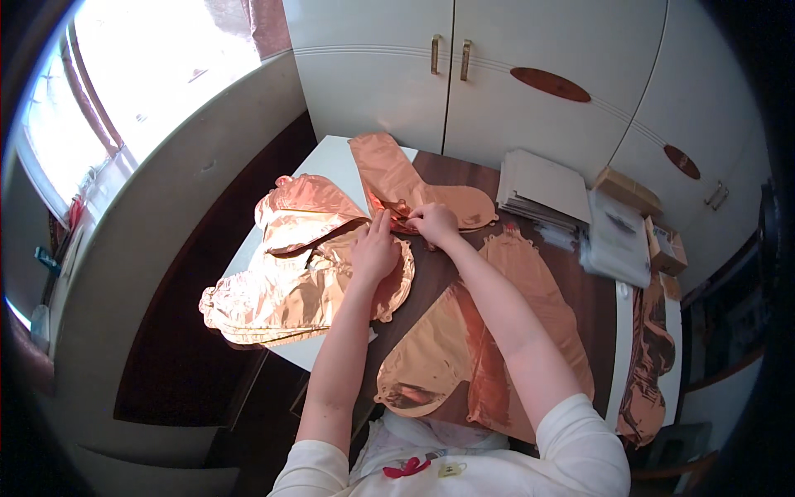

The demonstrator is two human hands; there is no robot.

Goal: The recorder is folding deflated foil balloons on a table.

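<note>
Several flat, uninflated foil balloons in shiny rose gold lie across the table. My right hand (pixel 435 222) is closed, its fingertips pinching the folded middle of the far foil balloon (pixel 383 166), which has a long upright part and a rounded lobe to the right. Close beside it, my left hand (pixel 375 250) has its fingers stretched forward, touching the same balloon's near edge. Under my left wrist and to its left spreads a crinkled pile of foil balloons (pixel 281 302), with another folded foil balloon (pixel 310 203) behind. Nearer me lies a large foil balloon (pixel 530 286) beneath my right forearm.
The dark wood table (pixel 592 319) has a white section on its left. At the back right stand a stack of white cards (pixel 542 186), clear plastic bags (pixel 617 240) and small cardboard boxes (pixel 667 248). Another foil piece (pixel 650 356) hangs at the right edge. White cabinet doors (pixel 373 74) rise behind.
</note>
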